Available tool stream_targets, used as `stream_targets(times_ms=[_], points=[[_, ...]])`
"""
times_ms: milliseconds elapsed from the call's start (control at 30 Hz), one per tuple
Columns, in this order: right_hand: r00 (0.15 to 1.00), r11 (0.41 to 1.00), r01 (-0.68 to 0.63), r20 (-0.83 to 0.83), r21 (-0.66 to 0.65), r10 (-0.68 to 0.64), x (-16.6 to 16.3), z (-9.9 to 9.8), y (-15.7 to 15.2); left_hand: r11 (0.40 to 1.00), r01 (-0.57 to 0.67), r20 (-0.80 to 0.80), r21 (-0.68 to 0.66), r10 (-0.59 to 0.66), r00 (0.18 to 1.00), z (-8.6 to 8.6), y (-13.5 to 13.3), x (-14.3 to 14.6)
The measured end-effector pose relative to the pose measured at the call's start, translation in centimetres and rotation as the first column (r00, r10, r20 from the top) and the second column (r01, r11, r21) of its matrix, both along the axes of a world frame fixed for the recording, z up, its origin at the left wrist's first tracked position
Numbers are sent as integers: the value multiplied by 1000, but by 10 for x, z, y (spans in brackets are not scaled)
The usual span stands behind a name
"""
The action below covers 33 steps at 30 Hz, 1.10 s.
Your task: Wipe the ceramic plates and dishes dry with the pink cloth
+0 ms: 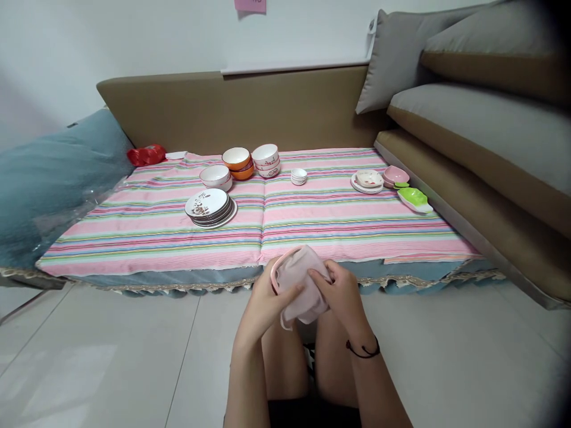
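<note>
Above my lap, my left hand is closed around a dish with a pink rim, its thumb lying over the front. A pale pinkish-white cloth covers most of the dish, so its full shape is hidden. My right hand grips the cloth from the right side, thumb and fingers pressed against it. The cloth's lower end hangs loose between the two hands. A dark bracelet circles my right wrist.
On the striped cover stand stacked patterned plates, white bowls, orange bowls and small white dishes. To the right are a bowl on plates, pink bowls and a green dish. Cushions rise at right.
</note>
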State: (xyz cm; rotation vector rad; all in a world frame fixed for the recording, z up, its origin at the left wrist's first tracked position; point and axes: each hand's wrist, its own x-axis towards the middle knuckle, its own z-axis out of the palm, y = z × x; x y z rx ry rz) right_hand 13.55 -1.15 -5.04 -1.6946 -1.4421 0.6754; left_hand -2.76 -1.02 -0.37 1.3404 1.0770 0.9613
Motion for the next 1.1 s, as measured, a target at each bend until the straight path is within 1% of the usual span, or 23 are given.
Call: stream_targets(times_ms=[67, 133, 267, 333, 433, 500, 633, 700, 767, 833, 900, 967, 1000, 1033, 1100], points=[[998, 1000, 24, 53, 0, -24, 3, -1, -1, 1000, 29, -11, 10, -29, 1000, -4, -1, 1], [996, 1000, -2, 84, 2, 2, 4, 0, -3, 1000, 10, -48, 13, -9, 999, -8, 0, 2], [992, 996, -83, 97, 9, 82, 1, 6, -7, 992, -125, -144, 9, 125, 982, -15, 4, 2], [988, 994, -114, 102, -3, 113, -2, 7, -7, 986, -168, -170, -1, 166, 971, -17, 6, 0], [981, 991, -137, 134, -7, 137, -5, 6, -5, 985, -172, -177, 5, 170, 969, -18, 7, -3], [983, 993, -122, 135, -4, 121, -7, 5, -4, 988, -154, -171, 12, 153, 973, -17, 7, -4], [995, 996, -88, 50, -15, 88, -6, 5, -3, 997, -79, -110, -18, 76, 991, -12, 5, -2], [996, 997, -81, 29, -18, 82, -5, 5, -3, 997, -68, -62, -42, 65, 996, -12, 4, 0], [996, 996, -82, 17, -22, 82, -4, 7, -4, 992, -105, -21, -67, 104, 994, -15, 4, 2], [995, 995, -101, -28, -22, 101, -3, 9, -4, 977, -193, 12, -94, 195, 981, -19, 5, 2], [978, 990, -143, -153, 4, 142, -1, 11, -3, 954, -268, 43, -138, 276, 960, -22, 6, 2], [935, 983, -181, -302, 42, 185, 0, 12, -2, 938, -293, 77, -183, 311, 947, -22, 6, 1], [917, 981, -185, -348, 57, 193, 0, 12, -2, 935, -293, 91, -199, 316, 944, -21, 7, 1], [911, 982, -177, -367, 63, 187, 0, 11, -1, 933, -292, 100, -211, 318, 943, -20, 7, 1], [927, 989, -130, -345, 65, 145, 0, 10, -1, 931, -285, 110, -227, 316, 942, -17, 7, 2]])
